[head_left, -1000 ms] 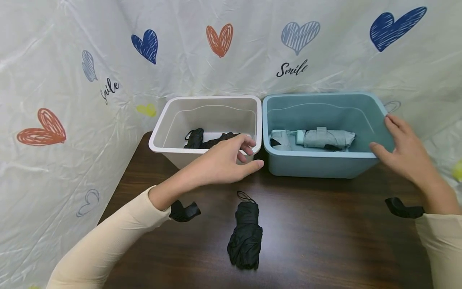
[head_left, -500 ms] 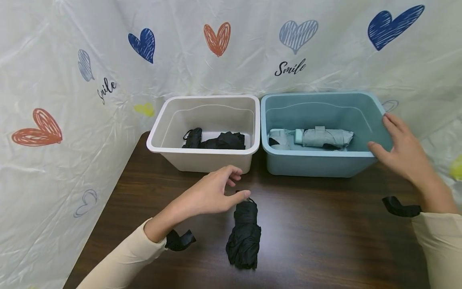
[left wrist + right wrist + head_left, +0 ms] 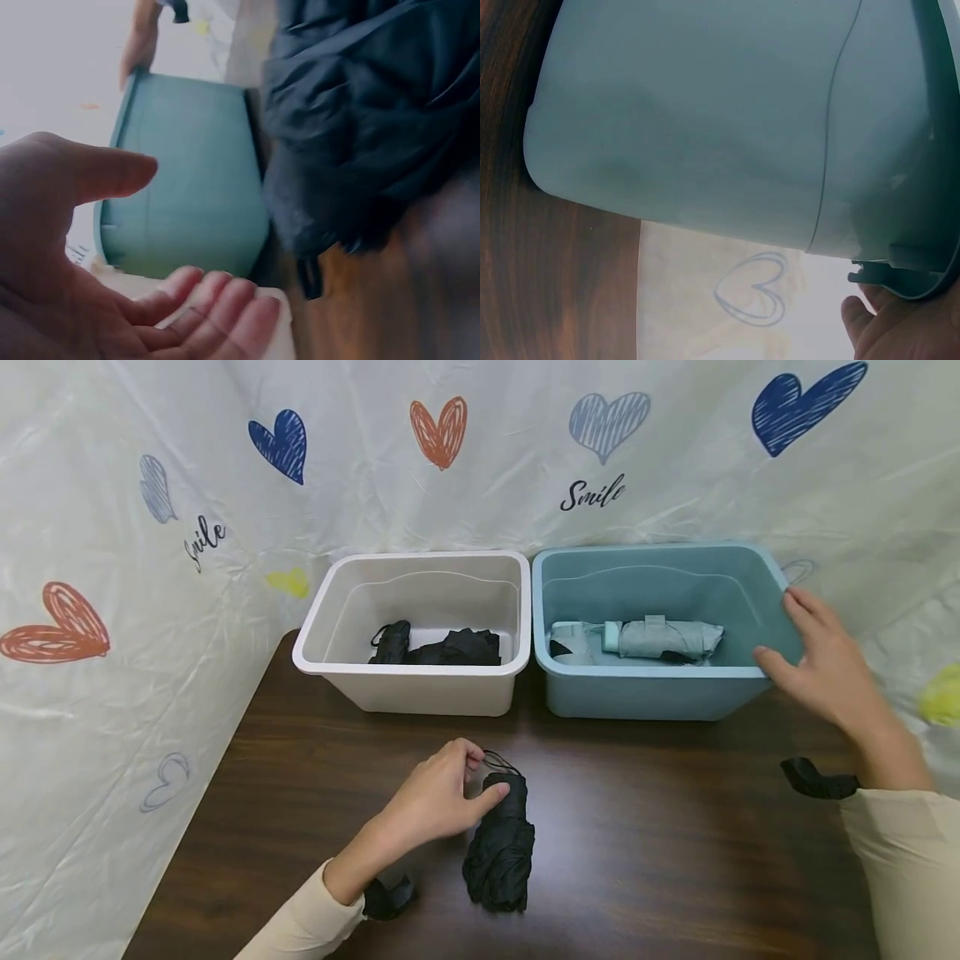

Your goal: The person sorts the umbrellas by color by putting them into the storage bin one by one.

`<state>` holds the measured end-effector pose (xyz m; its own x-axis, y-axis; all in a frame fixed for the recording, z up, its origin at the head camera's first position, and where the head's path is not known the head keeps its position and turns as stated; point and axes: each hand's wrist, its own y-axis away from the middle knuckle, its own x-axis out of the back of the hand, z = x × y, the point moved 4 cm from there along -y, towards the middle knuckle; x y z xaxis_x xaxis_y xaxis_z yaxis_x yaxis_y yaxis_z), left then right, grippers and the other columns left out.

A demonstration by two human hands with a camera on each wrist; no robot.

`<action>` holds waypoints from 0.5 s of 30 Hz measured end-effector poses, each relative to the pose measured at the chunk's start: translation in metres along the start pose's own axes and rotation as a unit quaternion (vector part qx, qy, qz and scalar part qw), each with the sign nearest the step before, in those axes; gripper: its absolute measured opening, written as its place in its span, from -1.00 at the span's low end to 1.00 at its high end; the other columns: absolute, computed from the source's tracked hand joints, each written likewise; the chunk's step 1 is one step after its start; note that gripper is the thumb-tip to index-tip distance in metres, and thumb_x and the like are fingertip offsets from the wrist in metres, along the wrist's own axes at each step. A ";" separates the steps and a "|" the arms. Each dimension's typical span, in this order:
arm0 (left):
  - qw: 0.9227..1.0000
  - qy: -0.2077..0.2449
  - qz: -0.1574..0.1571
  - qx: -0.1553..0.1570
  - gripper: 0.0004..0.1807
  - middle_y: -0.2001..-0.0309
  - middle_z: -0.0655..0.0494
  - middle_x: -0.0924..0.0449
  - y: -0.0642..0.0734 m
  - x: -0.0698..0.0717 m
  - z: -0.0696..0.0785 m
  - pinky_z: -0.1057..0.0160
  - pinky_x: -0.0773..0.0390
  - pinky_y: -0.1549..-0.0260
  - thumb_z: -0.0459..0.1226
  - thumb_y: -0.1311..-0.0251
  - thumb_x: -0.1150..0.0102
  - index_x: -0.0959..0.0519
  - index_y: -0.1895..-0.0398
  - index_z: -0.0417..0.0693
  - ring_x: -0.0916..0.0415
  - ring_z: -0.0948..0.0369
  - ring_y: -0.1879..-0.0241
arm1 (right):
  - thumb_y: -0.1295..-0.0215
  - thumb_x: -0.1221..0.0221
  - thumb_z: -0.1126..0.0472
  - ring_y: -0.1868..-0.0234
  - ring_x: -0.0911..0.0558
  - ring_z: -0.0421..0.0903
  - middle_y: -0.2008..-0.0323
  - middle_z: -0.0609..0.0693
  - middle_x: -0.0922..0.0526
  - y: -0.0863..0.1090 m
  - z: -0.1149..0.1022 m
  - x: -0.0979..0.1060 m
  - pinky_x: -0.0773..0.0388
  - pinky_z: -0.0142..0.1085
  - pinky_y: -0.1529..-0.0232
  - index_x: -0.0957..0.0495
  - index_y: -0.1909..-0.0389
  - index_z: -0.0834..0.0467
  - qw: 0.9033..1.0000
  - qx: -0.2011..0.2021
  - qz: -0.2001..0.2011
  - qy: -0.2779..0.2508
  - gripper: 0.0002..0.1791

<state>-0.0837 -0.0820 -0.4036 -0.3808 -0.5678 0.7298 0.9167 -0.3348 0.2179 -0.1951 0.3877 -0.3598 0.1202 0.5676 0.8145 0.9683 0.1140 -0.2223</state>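
A folded black umbrella [image 3: 501,852] lies on the table, its cord loop pointing toward the bins. My left hand [image 3: 442,793] hovers over its handle end, thumb overlapping the umbrella in the head view and fingers loosely bent beside the loop. In the left wrist view the palm holds nothing, and the umbrella [image 3: 360,127] fills the upper right. My right hand [image 3: 832,668] grips the front right corner of the blue bin [image 3: 637,693], thumb at the front rim, fingers along the right side. In the right wrist view, fingertips [image 3: 856,319] show below the bin's rim.
A white bin [image 3: 438,692] stands left of the blue one, with black folded umbrellas [image 3: 457,647] inside. Light blue folded umbrellas [image 3: 663,639] lie in the blue bin. Behind both hangs a white sheet [image 3: 510,443] printed with hearts. The table [image 3: 637,827] is dark wood.
My left hand has come down from in front of the white bin toward me, to the handle end of the black umbrella. The right hand stays at the blue bin's corner. The view has shifted slightly.
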 end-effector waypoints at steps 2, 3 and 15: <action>1.000 -0.007 -0.009 0.007 -0.35 -0.06 -0.02 -0.65 0.003 -0.010 -0.004 0.03 -0.64 -0.02 0.17 -0.34 -0.29 -0.52 -0.23 -0.14 -0.61 0.15 0.04 | -0.47 -0.07 0.05 -0.66 0.02 0.49 -0.71 0.33 0.09 0.000 -0.001 0.000 0.08 0.51 -0.54 0.08 -0.69 0.32 1.000 0.001 -0.001 -0.001 -0.08; 1.000 -0.008 -0.016 0.012 -0.32 -0.07 -0.03 -0.64 0.005 -0.015 -0.007 0.00 -0.64 -0.05 0.19 -0.34 -0.29 -0.51 -0.24 -0.16 -0.62 0.13 0.02 | -0.47 -0.07 0.05 -0.66 0.03 0.49 -0.71 0.33 0.09 0.001 -0.001 0.000 0.08 0.51 -0.54 0.08 -0.69 0.32 1.000 0.001 -0.001 -0.003 -0.08; 0.995 0.027 -0.008 0.094 -0.03 -0.10 -0.12 -0.70 0.018 -0.055 -0.024 -0.20 -0.62 -0.10 0.42 -0.24 -0.21 -0.47 -0.33 -0.22 -0.67 -0.08 -0.10 | -0.44 -0.06 0.06 -0.64 -0.02 0.50 -0.70 0.35 0.05 0.001 -0.004 0.002 0.04 0.50 -0.55 0.06 -0.68 0.33 1.000 -0.006 0.007 0.003 -0.08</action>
<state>-0.0496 -0.0747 -0.4550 -0.3963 -0.6054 0.6903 0.9152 -0.2007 0.3494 -0.1930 0.3858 -0.3569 0.1350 0.5649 0.8140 0.9689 0.0966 -0.2277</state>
